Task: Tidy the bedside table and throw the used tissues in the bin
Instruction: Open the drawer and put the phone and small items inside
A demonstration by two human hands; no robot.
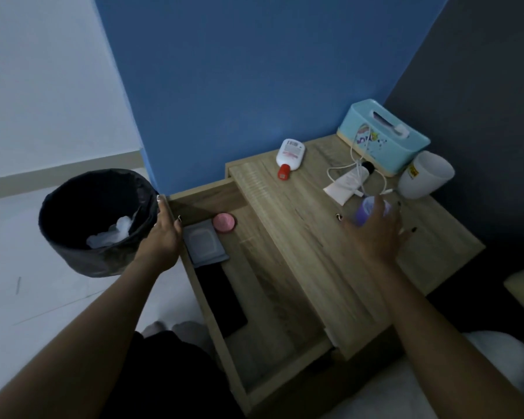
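Right hand [375, 234] was over the top of the bedside table [300, 213], fingers spread apart, and just beyond its fingers stood a small purple jar [368, 211]; we could not tell for sure if the fingers already touched it, because the picture was blurred there. We judged this jar as the next thing to take, and it lay straight ahead of the right hand, so this hand was much nearer than the other. Our left hand [161, 234] was at the far left side, with fingers closed on the rim of the black bin [73, 225], which held white used tissues [112, 234] inside. Behind the jar lay a white tube [345, 184], its long axis going from near-left to far-right, with a white cable [356, 155] looped around it, so a reach further back could catch the cable. A white cup [425, 176] lay on its side at the right, a tissue box [384, 134] stood at the back corner, and a white bottle with red cap [289, 157] lay well apart to the left. The drawer [263, 297] was pulled open between our arms, with much free room in its near part, where small things could go.
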